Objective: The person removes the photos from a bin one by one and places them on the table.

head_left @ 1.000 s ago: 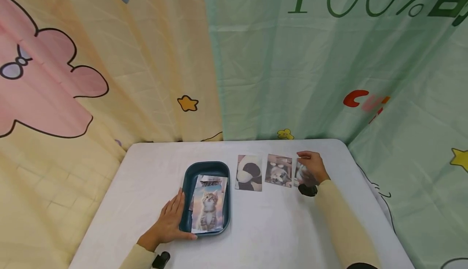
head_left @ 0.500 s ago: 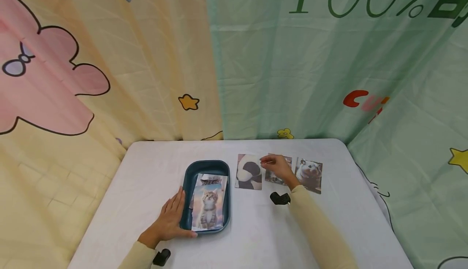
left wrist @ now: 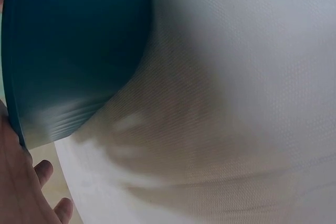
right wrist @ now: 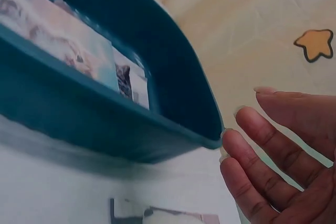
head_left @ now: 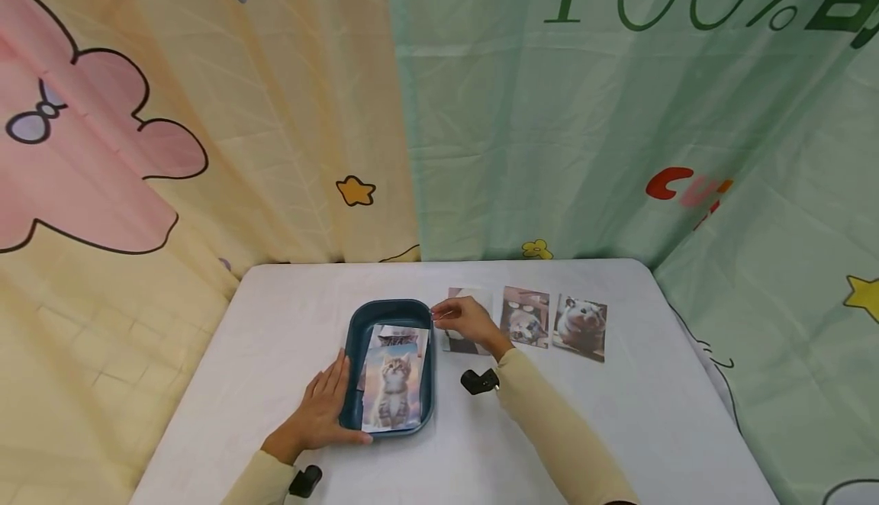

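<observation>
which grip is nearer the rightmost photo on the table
Right. The right grip is left of the rightmost photo, past the middle photo, by the tray's far right corner. The left grip is farther left, against the tray's left side.

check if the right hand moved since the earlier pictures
Yes, left: in the head view, the right hand went from the rightmost card to the tray.
</observation>
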Demonstrator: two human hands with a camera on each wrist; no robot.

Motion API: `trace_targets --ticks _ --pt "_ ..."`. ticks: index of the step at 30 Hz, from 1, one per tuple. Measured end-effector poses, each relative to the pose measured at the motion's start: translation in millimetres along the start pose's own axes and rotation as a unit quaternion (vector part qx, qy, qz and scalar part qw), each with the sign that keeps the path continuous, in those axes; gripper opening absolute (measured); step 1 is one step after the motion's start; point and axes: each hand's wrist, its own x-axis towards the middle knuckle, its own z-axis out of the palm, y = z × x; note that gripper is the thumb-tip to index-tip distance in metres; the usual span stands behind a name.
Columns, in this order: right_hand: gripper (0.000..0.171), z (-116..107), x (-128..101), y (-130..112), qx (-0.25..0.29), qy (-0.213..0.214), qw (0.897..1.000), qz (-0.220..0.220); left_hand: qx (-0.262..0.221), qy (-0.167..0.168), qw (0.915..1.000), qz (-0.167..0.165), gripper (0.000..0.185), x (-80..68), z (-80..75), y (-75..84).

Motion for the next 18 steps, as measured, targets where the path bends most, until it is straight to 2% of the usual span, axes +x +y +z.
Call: trace_targets --ticks 3,8,14,18 --pt "0.027 13 5 -6 -0.006 -0.026 1.0 -0.011 0.003 -0.001 1.0 0.001 0.137 -0.1 -1.0 -0.2" --pt "0.025 34 10 -11 -0.002 -0.051 0.998 -0.029 0.002 -0.026 0.9996 -0.013 0.138 0.6 -3.1 1.9" --pt "0.026 65 17 -8 0.01 -0.05 0.999 -0.011 0.009 -0.029 0.9995 -0.011 0.138 0.9 -4.4 1.9" --pt "0.025 84 18 -9 -0.006 -0.037 0.999 0.005 0.013 -0.026 0.9995 -0.008 0.139 0.5 -3.9 1.5"
